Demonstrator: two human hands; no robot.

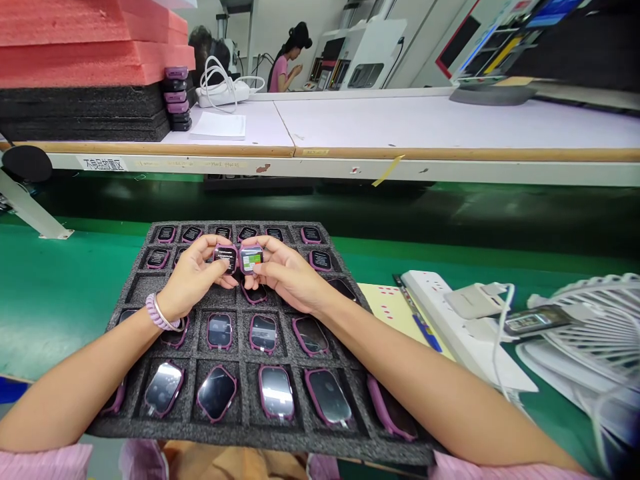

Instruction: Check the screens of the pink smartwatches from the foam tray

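My left hand (200, 273) grips a purple-framed smartwatch body (227, 257) whose dark screen shows lines of white text. Beside it, my right hand (280, 270) holds a second smartwatch body (251, 259), lit with a green and white display, thumb at its lower edge. The two are side by side, nearly touching, above a dark grey foam tray (195, 427). Many more purple watch bodies lie in the tray's square pockets. Those in the back rows show text, while the front ones, such as this watch (277, 392), have dark, reflective screens. My forearms cover some pockets.
A white power strip (435, 287), a pen (427, 333) and a white fan (600, 333) stand to the right on the green bench (65, 293). Across the back runs a shelf (400, 127) with stacked red foam (90, 60). Another person (287, 63) sits beyond.
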